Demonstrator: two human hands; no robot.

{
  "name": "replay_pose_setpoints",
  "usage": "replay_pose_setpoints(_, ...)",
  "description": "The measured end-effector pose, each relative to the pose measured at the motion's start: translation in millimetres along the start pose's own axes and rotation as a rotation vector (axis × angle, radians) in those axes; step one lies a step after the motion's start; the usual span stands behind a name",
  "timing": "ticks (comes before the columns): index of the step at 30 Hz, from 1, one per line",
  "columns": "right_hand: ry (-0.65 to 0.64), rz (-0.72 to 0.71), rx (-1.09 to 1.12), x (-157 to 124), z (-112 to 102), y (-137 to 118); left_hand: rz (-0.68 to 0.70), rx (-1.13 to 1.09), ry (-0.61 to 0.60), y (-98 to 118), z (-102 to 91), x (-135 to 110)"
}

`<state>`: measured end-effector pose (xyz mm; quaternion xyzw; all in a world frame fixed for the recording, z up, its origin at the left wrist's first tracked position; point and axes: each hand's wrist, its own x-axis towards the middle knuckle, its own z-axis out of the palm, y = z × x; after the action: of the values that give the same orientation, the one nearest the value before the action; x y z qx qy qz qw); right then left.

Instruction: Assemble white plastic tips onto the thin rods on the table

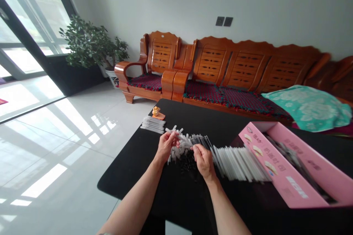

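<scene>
My left hand is closed in a pinch on a small white cap-like piece above a loose heap of white caps on the black table. My right hand is curled, its fingertips pinched at a thin pen piece that is too small to make out, beside a pile of small dark parts. Just right of it lies a long row of white pen barrels, with thin dark refills behind. The two hands are a short gap apart.
An open pink cardboard box holding dark parts sits at the right of the table. A neat stack of white barrels and a small orange figure lie at the far left corner. A wooden sofa stands behind; glossy tiled floor spreads left.
</scene>
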<state>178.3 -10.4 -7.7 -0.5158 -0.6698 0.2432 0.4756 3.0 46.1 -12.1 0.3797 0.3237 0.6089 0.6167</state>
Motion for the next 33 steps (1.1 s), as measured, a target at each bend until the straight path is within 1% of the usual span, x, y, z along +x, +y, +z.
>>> replay_pose_setpoints(2, -0.007, 0.014, 0.025, -3, 0, -2, -0.007, 0.014, -0.009, 0, -1.0, -2)
replay_pose_setpoints(7, -0.046, 0.032, 0.058, -8, -1, -9, -0.028, 0.035, 0.019, 2, -1.3, -2)
replay_pose_setpoints(11, -0.022, 0.037, 0.02, -10, -4, -10, -0.017, 0.03, 0.013, 1, -2.3, -2)
replay_pose_setpoints(18, -0.011, -0.058, -0.116, -10, -3, -8, -0.015, 0.057, -0.003, 1, -2.0, -4)
replay_pose_setpoints(25, 0.018, -0.018, -0.078, -12, 3, -3, 0.017, 0.06, -0.012, 1, -3.1, -4)
replay_pose_setpoints(30, 0.011, -0.085, -0.171, -13, 3, -1, 0.011, 0.048, -0.002, 0, -2.0, -4)
replay_pose_setpoints(33, 0.026, -0.081, -0.171, -13, 5, -1, 0.005, 0.043, -0.003, 1, -1.9, -4)
